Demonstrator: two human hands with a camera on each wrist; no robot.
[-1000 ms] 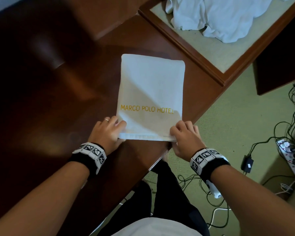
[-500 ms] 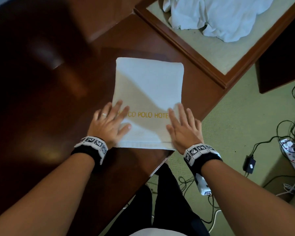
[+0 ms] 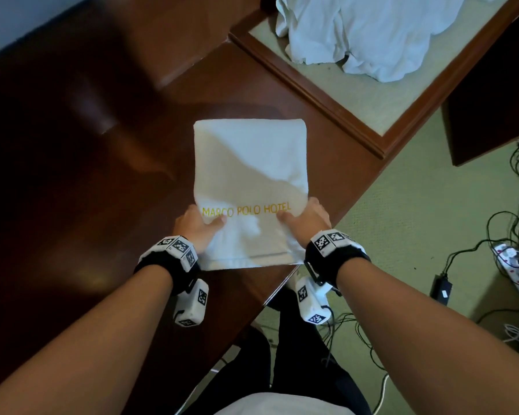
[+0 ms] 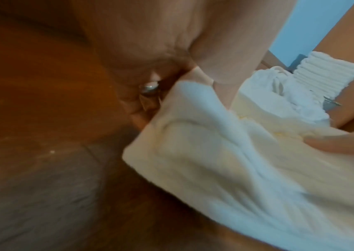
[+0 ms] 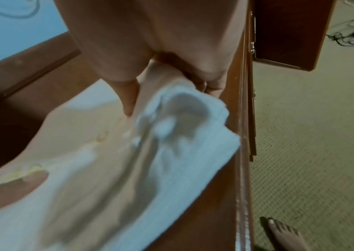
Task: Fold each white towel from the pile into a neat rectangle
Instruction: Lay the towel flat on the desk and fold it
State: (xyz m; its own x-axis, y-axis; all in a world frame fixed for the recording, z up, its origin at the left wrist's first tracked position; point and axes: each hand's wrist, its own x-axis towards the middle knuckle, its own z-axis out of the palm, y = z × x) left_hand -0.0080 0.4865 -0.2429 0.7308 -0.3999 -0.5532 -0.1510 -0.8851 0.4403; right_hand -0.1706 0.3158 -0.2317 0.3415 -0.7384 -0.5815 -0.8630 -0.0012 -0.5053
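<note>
A folded white towel (image 3: 249,175) with gold "MARCO POLO HOTEL" lettering lies on the dark wooden table (image 3: 87,205). My left hand (image 3: 210,224) pinches its left side near the lettering, thumb on top and fingers under the cloth. My right hand (image 3: 291,218) pinches the right side the same way. The left wrist view shows the towel (image 4: 236,169) bunched and lifted under my left thumb (image 4: 225,71). In the right wrist view the towel (image 5: 128,169) wrinkles below my right thumb (image 5: 128,100). A loose pile of white towels (image 3: 357,34) lies at the back right.
The table's front edge (image 3: 282,283) runs diagonally right beside the towel's near right corner. Cables and a power strip (image 3: 516,265) lie on the green carpet at the right. A stack of folded towels (image 4: 322,73) stands behind. A bare foot (image 5: 283,232) is on the carpet.
Half a second ago both hands lay flat on the towel. Now they have slid to its sides and pinch it, thumbs on top, and the near end is wrinkled and raised.
</note>
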